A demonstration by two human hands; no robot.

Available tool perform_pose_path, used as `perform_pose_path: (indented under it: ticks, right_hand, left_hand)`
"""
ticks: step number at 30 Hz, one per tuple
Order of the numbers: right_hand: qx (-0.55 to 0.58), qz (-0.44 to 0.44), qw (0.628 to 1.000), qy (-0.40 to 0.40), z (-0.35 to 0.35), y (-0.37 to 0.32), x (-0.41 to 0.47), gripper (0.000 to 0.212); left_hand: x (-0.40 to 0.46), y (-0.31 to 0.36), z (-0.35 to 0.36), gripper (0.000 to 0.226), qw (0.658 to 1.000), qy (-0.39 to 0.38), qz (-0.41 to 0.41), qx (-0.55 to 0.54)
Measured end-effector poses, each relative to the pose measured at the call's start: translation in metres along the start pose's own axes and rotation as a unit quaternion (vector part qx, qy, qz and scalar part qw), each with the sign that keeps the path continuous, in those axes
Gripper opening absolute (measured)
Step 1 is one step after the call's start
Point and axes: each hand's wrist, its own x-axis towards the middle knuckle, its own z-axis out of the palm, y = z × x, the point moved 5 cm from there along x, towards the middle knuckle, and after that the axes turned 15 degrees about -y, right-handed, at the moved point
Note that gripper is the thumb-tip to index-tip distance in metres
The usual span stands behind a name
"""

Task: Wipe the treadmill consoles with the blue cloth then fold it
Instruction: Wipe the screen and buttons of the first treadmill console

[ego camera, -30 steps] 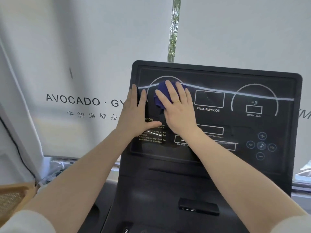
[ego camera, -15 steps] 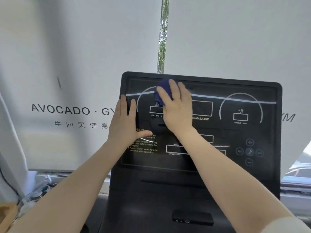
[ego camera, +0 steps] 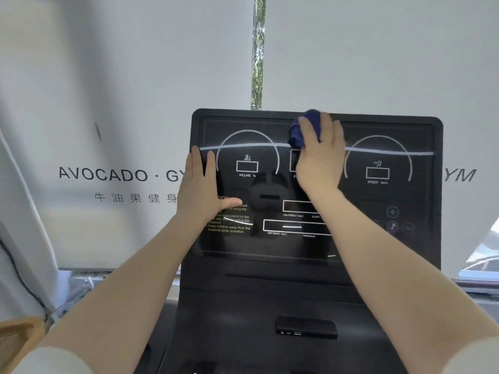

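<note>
At the top edge of the black treadmill console (ego camera: 318, 265), near twelve o'clock, the right hand (ego camera: 320, 155) presses the bunched blue cloth (ego camera: 305, 130) flat against the shiny screen. Its fingers are straight and spread over the cloth, which peeks out above and to the left of them. The left hand (ego camera: 201, 187) lies open and flat on the console's left side, at about nine o'clock, with the thumb sticking out, and it seems to hold the panel steady. The job looks like it is in the wiping part, and folding comes later. To wipe well, I think the right hand should push gently and slide in long, even rows toward three o'clock, where the speed dial (ego camera: 378, 171) and round buttons (ego camera: 393, 220) look unwiped. It should go softly over the buttons, so none gets pressed.
</note>
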Motion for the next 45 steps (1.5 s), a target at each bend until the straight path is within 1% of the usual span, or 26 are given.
perform_pose_path:
  ticks: [2, 4, 6, 8, 9, 10, 12, 13, 14, 16, 18, 19, 20, 22, 25, 28, 29, 30, 32, 34, 36, 37, 38, 40, 42, 45]
  right_hand:
    - [-0.024, -0.096, 0.995, -0.007, 0.015, -0.028, -0.021, 0.050]
    - [-0.039, -0.187, 0.981, -0.037, 0.028, -0.047, -0.047, 0.048]
    - [-0.066, -0.265, 0.957, -0.095, 0.035, -0.051, -0.066, 0.050]
    - [-0.104, -0.306, 0.938, -0.124, 0.032, -0.035, -0.062, 0.053]
    - [-0.103, -0.292, 0.944, -0.116, 0.025, -0.021, -0.052, 0.052]
    - [-0.088, -0.255, 0.959, -0.090, 0.015, -0.003, -0.038, 0.050]
    - [-0.045, -0.144, 0.988, -0.041, -0.009, 0.036, -0.012, 0.045]
    - [-0.032, -0.099, 0.994, -0.032, -0.017, 0.052, -0.005, 0.045]
    - [-0.022, -0.073, 0.997, -0.026, -0.022, 0.061, 0.000, 0.046]
    - [-0.008, -0.052, 0.998, -0.017, -0.025, 0.063, 0.003, 0.047]
    - [0.009, -0.045, 0.999, -0.008, -0.022, 0.055, -0.001, 0.047]
    - [0.008, -0.058, 0.998, -0.005, -0.019, 0.049, -0.008, 0.047]
    - [-0.001, -0.090, 0.996, -0.005, -0.015, 0.044, -0.018, 0.046]
    - [-0.029, -0.188, 0.981, -0.018, -0.004, 0.040, -0.050, 0.046]
    - [-0.074, -0.304, 0.948, -0.063, 0.009, 0.040, -0.092, 0.045]
    - [-0.124, -0.376, 0.913, -0.102, 0.009, 0.047, -0.089, 0.047]
    - [-0.135, -0.379, 0.910, -0.098, 0.007, 0.051, -0.078, 0.047]
    - [-0.136, -0.364, 0.918, -0.079, 0.003, 0.055, -0.064, 0.047]
    - [-0.104, -0.289, 0.951, -0.034, -0.010, 0.060, -0.034, 0.048]
    - [-0.053, -0.188, 0.981, -0.005, -0.019, 0.060, -0.014, 0.050]
    - [-0.014, -0.115, 0.993, 0.017, -0.021, 0.052, -0.013, 0.051]
    - [-0.003, -0.108, 0.994, 0.024, -0.018, 0.046, -0.019, 0.050]
    - [-0.003, -0.126, 0.992, 0.025, -0.014, 0.040, -0.030, 0.050]
    - [-0.021, -0.210, 0.977, 0.001, 0.000, 0.032, -0.061, 0.049]
    - [-0.043, -0.285, 0.957, -0.044, 0.012, 0.032, -0.090, 0.050]
    - [-0.073, -0.349, 0.930, -0.091, 0.016, 0.041, -0.112, 0.052]
  left_hand:
    - [0.000, 0.003, 0.000, 0.120, 1.000, -0.004, -0.008, -0.007]
    - [-0.001, 0.007, -0.001, 0.120, 1.000, -0.005, -0.014, -0.012]
    - [-0.004, 0.011, -0.001, 0.118, 1.000, -0.004, -0.020, -0.018]
    - [-0.008, 0.015, 0.000, 0.113, 0.999, -0.003, -0.024, -0.023]
    - [-0.010, 0.018, 0.001, 0.109, 1.000, -0.003, -0.020, -0.024]
    - [-0.013, 0.021, 0.002, 0.104, 1.000, -0.001, -0.012, -0.023]
    - [-0.019, 0.029, 0.006, 0.097, 1.000, -0.001, 0.006, -0.014]
    - [-0.023, 0.033, 0.008, 0.097, 1.000, -0.003, 0.014, -0.012]
    - [-0.026, 0.037, 0.010, 0.098, 1.000, -0.005, 0.018, -0.014]
    - [-0.033, 0.045, 0.013, 0.103, 1.000, -0.005, 0.018, -0.016]
    - [-0.038, 0.052, 0.021, 0.109, 1.000, -0.010, -0.003, -0.015]
    - [-0.042, 0.055, 0.027, 0.112, 0.999, -0.021, -0.022, -0.027]
    - [-0.046, 0.058, 0.035, 0.114, 0.997, -0.040, -0.047, -0.054]
    - [-0.052, 0.065, 0.053, 0.118, 0.987, -0.079, -0.091, -0.106]
    - [-0.055, 0.078, 0.070, 0.127, 0.987, -0.076, -0.111, -0.085]
    - [-0.053, 0.086, 0.074, 0.132, 0.991, -0.051, -0.118, -0.041]
    - [-0.053, 0.086, 0.075, 0.133, 0.991, -0.049, -0.123, -0.029]
    - [-0.052, 0.085, 0.075, 0.133, 0.991, -0.048, -0.124, -0.018]
    - [-0.054, 0.082, 0.075, 0.132, 0.991, -0.048, -0.121, -0.003]
    - [-0.057, 0.078, 0.076, 0.131, 0.992, -0.031, -0.121, 0.016]
    - [-0.058, 0.075, 0.075, 0.130, 0.990, -0.009, -0.131, 0.046]
    - [-0.059, 0.075, 0.075, 0.130, 0.990, -0.010, -0.129, 0.048]
    - [-0.059, 0.076, 0.077, 0.129, 0.991, -0.021, -0.130, 0.039]
    - [-0.057, 0.077, 0.080, 0.129, 0.991, -0.044, -0.129, 0.013]
    - [-0.057, 0.077, 0.080, 0.129, 0.991, -0.032, -0.130, 0.005]
    - [-0.058, 0.078, 0.079, 0.130, 0.991, -0.024, -0.131, -0.007]
